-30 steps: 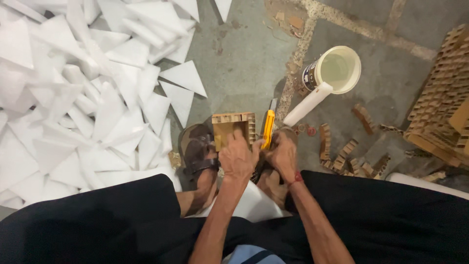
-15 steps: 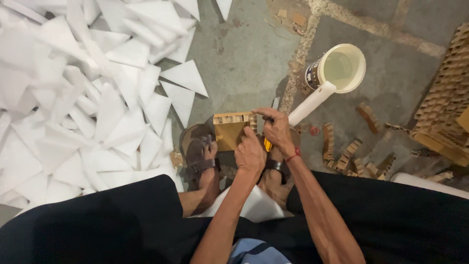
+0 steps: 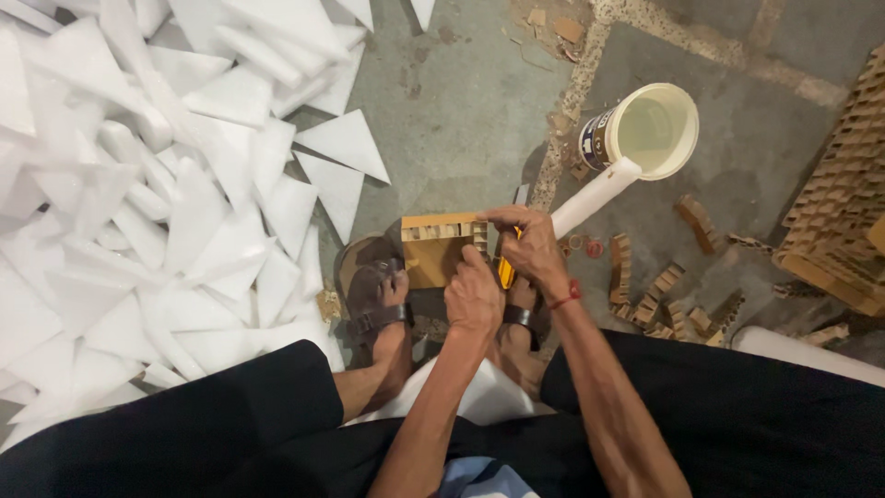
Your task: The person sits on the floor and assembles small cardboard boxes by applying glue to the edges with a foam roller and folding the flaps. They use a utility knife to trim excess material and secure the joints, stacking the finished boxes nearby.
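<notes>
- Left hand presses the cardboard block on the floor, fingers curled at its right edge.
- Right hand fingers pinch the yellow knife alongside.
- Foam pieces crowd the left; bare floor ahead.

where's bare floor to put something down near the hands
Bare concrete lies ahead of the cardboard block, between the white foam triangles and the pebbled strip left of the white bucket. Left is crowded with foam pieces; right of the right hand, cardboard scraps litter the floor.
</notes>
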